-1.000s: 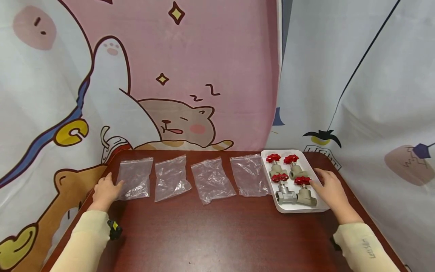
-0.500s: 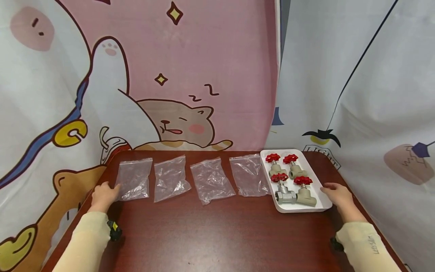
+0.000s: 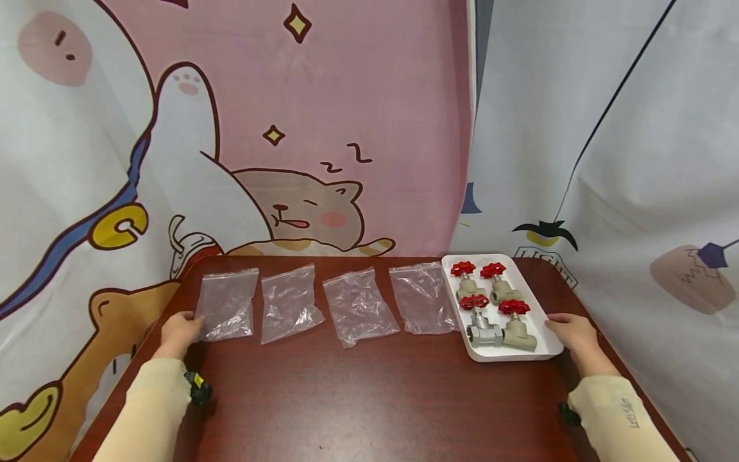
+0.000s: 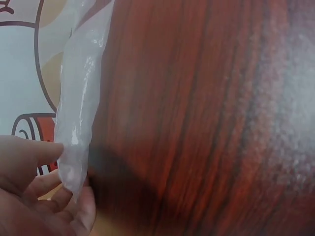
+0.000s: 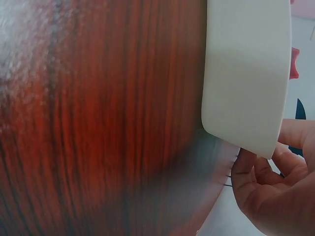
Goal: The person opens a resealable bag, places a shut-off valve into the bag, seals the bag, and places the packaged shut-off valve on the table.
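Note:
At the table's left side my left hand (image 3: pixel 180 333) pinches the outer edge of the leftmost clear zip-lock bag (image 3: pixel 229 301). In the left wrist view, that bag's edge runs between the thumb and the curled fingers. On the other side, my right hand (image 3: pixel 574 337) grips the right rim of a white tray (image 3: pixel 543 350); the right wrist view has its fingers curled at the tray's corner. Inside the tray are several valves with red handwheels: a silver metal valve (image 3: pixel 485 332) at front left, a beige valve (image 3: pixel 518 335) beside it, and others behind.
More flat clear bags lie in a row along the back: a second bag (image 3: pixel 288 305), a third bag (image 3: pixel 362 308) and a fourth bag (image 3: pixel 424 301), whose right edge meets the tray. A printed cloth curtain (image 3: pixel 404 128) hangs behind the brown table (image 3: pixel 369 404).
My right hand has come down from above the tray's right side to its rim. The left hand's fingers have lowered and curled in at the bag's edge. Bags and tray stay in place.

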{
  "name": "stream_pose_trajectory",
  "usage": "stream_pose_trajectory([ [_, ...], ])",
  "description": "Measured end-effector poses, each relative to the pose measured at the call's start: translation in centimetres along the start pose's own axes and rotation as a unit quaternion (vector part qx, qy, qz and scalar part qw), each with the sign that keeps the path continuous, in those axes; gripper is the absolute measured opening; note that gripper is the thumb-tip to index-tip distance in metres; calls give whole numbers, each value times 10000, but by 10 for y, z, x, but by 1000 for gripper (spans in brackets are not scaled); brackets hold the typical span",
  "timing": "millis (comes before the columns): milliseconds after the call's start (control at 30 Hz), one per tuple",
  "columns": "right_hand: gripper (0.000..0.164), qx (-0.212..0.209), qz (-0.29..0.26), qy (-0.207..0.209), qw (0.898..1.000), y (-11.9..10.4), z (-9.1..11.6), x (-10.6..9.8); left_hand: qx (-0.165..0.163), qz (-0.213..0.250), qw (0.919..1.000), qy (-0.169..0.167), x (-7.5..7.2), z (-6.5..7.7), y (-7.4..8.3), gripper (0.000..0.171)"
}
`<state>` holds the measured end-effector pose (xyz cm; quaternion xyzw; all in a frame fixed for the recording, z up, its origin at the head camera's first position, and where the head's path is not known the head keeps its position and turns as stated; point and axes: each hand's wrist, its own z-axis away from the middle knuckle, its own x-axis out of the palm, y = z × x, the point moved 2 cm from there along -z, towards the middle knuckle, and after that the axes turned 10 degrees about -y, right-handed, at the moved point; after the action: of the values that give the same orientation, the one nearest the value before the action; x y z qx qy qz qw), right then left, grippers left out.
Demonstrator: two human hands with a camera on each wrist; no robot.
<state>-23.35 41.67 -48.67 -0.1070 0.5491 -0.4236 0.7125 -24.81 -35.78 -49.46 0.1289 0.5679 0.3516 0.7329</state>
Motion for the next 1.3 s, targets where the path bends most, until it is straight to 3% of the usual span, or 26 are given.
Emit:
stream_pose_trajectory([
  [167,45,-86,26,-6,10000,1,0,0,-164,737,9970,-190,1,-3,-2,54],
  [367,44,-125,64,42,9999,1,-1,-1,-255,1743,9821,-669,1,-6,-2,63],
  [500,44,-81,50,38,9999,0,0,-1,-240,1849,9791,-812,0,-2,-2,66],
  [667,44,8,0,-21,10000,1,1,0,-137,1893,9805,-507,2,0,-4,55],
  [833,44,19,-23,-17,10000,-1,1,1,-170,2212,9745,-338,4,-1,-4,51],
  [1000,44,19,-18,-16,10000,-1,0,2,-380,2393,9686,-562,4,0,-5,63],
  [1167,44,62,-32,-1,10000,1,-2,2,-357,2781,9555,-917,2,-1,-4,58],
  [1300,43,84,-36,-1,10000,2,-4,2,-273,2719,9581,-856,-1,-1,-4,54],
])
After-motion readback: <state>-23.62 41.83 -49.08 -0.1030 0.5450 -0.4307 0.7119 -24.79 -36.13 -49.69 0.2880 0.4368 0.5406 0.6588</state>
